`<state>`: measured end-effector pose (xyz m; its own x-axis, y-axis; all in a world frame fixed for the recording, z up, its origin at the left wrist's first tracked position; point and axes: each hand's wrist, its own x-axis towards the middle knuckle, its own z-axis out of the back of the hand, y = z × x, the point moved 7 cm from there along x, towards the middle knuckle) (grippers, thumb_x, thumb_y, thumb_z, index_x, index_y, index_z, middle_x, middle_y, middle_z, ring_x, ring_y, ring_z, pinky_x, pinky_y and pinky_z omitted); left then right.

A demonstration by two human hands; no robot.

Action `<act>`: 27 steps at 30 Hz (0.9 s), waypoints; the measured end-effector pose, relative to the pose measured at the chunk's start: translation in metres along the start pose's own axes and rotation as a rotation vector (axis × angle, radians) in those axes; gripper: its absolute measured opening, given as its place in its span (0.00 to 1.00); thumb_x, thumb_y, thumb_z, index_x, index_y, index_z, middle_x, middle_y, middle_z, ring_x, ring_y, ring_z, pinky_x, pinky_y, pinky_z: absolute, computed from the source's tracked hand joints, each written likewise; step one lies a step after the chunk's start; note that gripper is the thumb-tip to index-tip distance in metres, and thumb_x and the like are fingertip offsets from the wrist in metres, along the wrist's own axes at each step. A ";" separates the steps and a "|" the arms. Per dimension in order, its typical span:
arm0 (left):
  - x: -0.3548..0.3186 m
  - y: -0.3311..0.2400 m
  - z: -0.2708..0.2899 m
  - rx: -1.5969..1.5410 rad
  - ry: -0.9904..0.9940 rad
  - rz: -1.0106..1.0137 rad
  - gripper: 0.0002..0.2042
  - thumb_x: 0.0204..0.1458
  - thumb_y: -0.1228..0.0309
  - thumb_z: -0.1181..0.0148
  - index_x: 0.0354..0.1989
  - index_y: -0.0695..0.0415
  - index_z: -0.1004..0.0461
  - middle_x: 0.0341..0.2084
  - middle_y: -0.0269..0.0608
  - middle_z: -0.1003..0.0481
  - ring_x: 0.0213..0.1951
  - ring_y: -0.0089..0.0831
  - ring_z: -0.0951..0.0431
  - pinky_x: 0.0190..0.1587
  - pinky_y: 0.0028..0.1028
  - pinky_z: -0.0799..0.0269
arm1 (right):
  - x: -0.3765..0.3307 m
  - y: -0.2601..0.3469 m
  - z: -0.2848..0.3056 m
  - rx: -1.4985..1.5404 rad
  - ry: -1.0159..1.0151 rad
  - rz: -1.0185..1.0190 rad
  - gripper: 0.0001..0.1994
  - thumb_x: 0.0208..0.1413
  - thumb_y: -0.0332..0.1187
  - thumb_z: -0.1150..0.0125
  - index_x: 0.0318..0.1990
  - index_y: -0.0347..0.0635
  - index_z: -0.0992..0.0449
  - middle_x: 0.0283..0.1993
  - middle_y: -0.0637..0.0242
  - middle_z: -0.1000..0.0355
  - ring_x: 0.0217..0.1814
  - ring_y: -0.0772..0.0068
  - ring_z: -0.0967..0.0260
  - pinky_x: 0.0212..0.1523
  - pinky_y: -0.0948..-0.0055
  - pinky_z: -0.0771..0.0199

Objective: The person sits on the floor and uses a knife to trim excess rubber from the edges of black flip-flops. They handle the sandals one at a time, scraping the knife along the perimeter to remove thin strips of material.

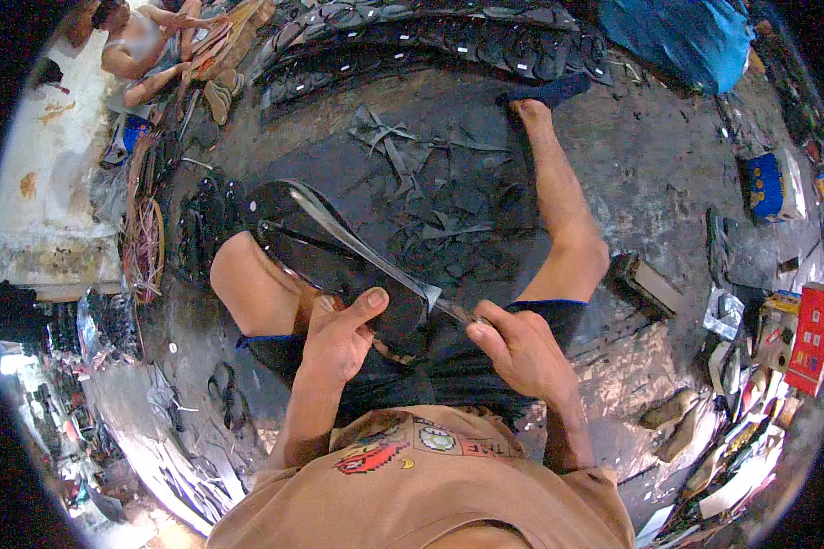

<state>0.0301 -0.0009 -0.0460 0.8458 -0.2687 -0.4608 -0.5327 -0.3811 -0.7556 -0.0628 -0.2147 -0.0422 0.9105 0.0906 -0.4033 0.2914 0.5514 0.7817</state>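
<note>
Across my lap lies a black sandal [316, 245], its sole tilted and its strap side up. My left hand [339, 337] grips it near the lower end, thumb raised along the edge. In my closed right hand [522, 348] is a narrow metal knife [452, 311], its blade at the sandal's right edge. A shiny dark strip [339, 229] runs along that edge, and a small pale grey flap stands where the blade meets it. Whether the strip is still joined to the sole I cannot tell.
Black offcuts [412, 165] litter the dark floor between my legs. Rows of black sandals [430, 46] lie at the far side. A blue sheet [687, 41] is far right, a brown block [648, 282] by my right knee. Another person [142, 46] sits far left.
</note>
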 end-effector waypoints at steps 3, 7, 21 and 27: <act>-0.007 -0.005 0.006 0.140 -0.037 0.054 0.27 0.52 0.80 0.31 0.60 0.61 0.32 0.50 0.45 0.21 0.50 0.43 0.18 0.53 0.46 0.17 | 0.028 0.013 -0.018 0.107 -0.094 0.149 0.16 0.72 0.49 0.51 0.47 0.46 0.27 0.32 0.43 0.24 0.38 0.33 0.25 0.40 0.39 0.29; -0.015 -0.005 -0.001 0.165 0.092 0.034 0.25 0.54 0.77 0.32 0.60 0.66 0.30 0.48 0.44 0.19 0.49 0.36 0.17 0.54 0.36 0.19 | 0.073 0.030 -0.022 0.396 -0.254 0.216 0.13 0.73 0.42 0.51 0.46 0.41 0.29 0.31 0.43 0.26 0.36 0.33 0.25 0.34 0.44 0.30; -0.020 -0.009 0.025 0.057 -0.351 -0.183 0.14 0.61 0.59 0.35 0.48 0.53 0.25 0.40 0.37 0.19 0.38 0.31 0.17 0.40 0.35 0.20 | -0.009 0.000 -0.089 0.182 -0.039 0.096 0.15 0.69 0.45 0.46 0.46 0.41 0.30 0.29 0.44 0.25 0.34 0.33 0.25 0.33 0.43 0.29; -0.022 -0.005 0.012 0.014 -0.251 -0.100 0.15 0.60 0.60 0.34 0.49 0.54 0.25 0.41 0.39 0.19 0.32 0.35 0.16 0.28 0.37 0.18 | 0.076 0.019 -0.075 0.055 -0.310 0.192 0.16 0.69 0.48 0.45 0.42 0.43 0.31 0.29 0.45 0.24 0.33 0.34 0.25 0.32 0.43 0.28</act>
<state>0.0145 0.0177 -0.0380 0.8756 -0.0020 -0.4830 -0.4470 -0.3821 -0.8088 -0.0100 -0.1353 -0.0938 0.9933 -0.0726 -0.0903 0.1146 0.5022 0.8572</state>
